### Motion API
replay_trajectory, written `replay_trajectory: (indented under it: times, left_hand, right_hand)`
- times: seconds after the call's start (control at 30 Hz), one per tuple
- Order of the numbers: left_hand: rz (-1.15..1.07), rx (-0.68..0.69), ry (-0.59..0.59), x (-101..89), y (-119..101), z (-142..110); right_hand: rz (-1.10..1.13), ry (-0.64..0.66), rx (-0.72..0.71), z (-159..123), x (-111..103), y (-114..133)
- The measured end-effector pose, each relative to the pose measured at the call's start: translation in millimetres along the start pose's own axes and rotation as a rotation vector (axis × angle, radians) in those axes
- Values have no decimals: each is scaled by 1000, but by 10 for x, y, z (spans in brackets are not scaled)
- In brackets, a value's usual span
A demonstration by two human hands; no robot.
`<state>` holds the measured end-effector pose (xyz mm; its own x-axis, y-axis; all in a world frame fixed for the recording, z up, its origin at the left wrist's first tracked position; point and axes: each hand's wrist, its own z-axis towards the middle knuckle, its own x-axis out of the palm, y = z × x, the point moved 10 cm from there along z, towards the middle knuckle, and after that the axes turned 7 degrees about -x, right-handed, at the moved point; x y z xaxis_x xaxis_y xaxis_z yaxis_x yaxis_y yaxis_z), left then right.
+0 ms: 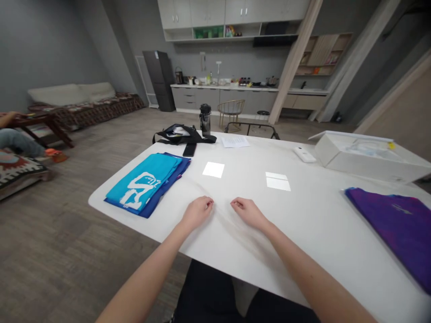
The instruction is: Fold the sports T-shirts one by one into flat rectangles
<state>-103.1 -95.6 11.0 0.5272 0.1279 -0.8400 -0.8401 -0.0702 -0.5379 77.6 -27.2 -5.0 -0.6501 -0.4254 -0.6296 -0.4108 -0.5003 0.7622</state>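
Observation:
My left hand (198, 211) rests near the front of the white table (235, 242), its fingers curled closed with nothing showing in them. Facing it across a small gap is my right hand (247, 211), also closed and holding nothing that I can see. A folded bright-blue garment (144, 177) with white lettering lies to the left of my left hand, on top of dark-blue folded cloth (161, 193). Far to the right of my right hand lies a flat, folded purple garment (397, 220). Neither hand touches any cloth.
At the back left are a black bag (182, 133), a dark bottle (205, 120) and a phone (190, 149). A sheet of paper (235, 141) lies behind the hands. On the right stand a small white device (305, 154) and an open white box (363, 157). A person's leg (22, 140) shows far left.

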Motion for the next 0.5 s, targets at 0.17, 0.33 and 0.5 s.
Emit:
replay_trajectory:
  times: [0.17,0.33,0.5]
  left_hand:
    - [195,-205,-247,-1000,1069,185]
    - [476,-471,-379,-1687,1982,205]
    - [566,-583,-368,-1816,2425,197]
  right_hand:
    - [63,134,-96,1254,875,407]
    - [134,139,-43,2161,1587,720]
    - [107,102,45,2627,2072,970]
